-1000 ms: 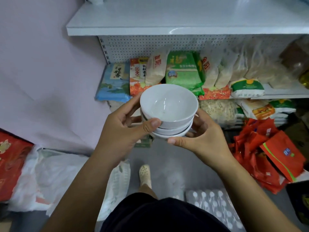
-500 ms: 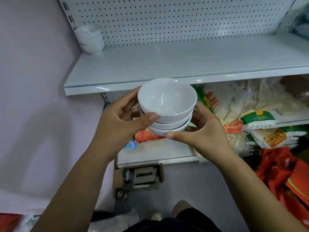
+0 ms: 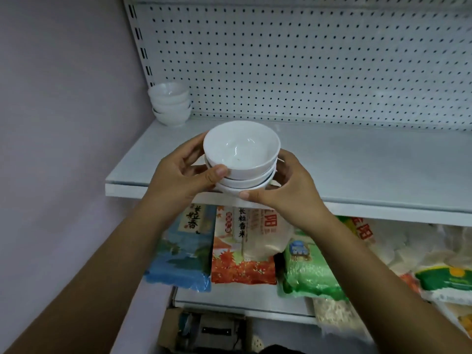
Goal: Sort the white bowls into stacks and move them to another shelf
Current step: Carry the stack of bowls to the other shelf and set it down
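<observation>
I hold a stack of three white bowls point(image 3: 241, 155) between both hands, over the front edge of a white shelf point(image 3: 344, 164). My left hand point(image 3: 182, 175) grips the stack's left side, thumb on the front wall of the top bowl. My right hand point(image 3: 283, 190) cups the right side, thumb under the lowest bowl. A second stack of three white bowls point(image 3: 170, 104) stands at the shelf's back left corner, against the perforated back panel point(image 3: 306, 60).
A lilac wall point(image 3: 63, 111) closes the left side. The shelf below carries bags of rice: a blue bag point(image 3: 182, 249), an orange bag point(image 3: 245, 246), a green bag point(image 3: 309, 269) and more to the right. A cardboard box point(image 3: 201, 330) sits on the floor underneath.
Both hands have lifted the stack of bowls from low in front of the rice shelf up to the level of the white shelf, and my view has tilted upward.
</observation>
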Motion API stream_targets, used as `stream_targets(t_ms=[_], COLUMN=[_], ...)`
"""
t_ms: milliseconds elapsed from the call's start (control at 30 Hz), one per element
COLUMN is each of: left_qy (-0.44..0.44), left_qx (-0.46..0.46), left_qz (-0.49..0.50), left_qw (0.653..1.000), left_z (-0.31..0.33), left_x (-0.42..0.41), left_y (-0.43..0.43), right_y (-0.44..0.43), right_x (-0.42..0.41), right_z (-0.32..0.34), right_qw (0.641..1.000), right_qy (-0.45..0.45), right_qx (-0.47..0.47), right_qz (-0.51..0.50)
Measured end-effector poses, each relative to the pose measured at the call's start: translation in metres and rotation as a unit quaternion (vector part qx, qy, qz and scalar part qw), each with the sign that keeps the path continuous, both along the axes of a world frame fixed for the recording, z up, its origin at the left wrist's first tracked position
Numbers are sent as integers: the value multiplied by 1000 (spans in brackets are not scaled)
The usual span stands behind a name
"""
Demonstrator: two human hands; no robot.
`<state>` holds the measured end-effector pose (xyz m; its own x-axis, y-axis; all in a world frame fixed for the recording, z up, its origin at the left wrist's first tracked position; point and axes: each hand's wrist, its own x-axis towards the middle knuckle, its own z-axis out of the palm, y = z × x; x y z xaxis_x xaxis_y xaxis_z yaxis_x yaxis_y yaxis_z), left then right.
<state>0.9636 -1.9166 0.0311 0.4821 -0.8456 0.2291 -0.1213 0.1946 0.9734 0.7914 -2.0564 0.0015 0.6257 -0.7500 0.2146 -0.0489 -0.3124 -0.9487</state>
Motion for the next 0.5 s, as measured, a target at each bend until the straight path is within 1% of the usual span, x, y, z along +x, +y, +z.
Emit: stream_targets(t_ms=[233,500], left_qy=[27,34], left_qx=[15,33], left_qz=[53,88], left_qw=[998,995], left_z=[-20,-39], left_x=[38,55], left_y=[-56,-77], right_y=[-77,-109], right_x=[56,83], right_z=[-17,-36], right_qw=[998,995], right_qy=[27,48], right_qx=[-12,-13], right_qz=[59,92])
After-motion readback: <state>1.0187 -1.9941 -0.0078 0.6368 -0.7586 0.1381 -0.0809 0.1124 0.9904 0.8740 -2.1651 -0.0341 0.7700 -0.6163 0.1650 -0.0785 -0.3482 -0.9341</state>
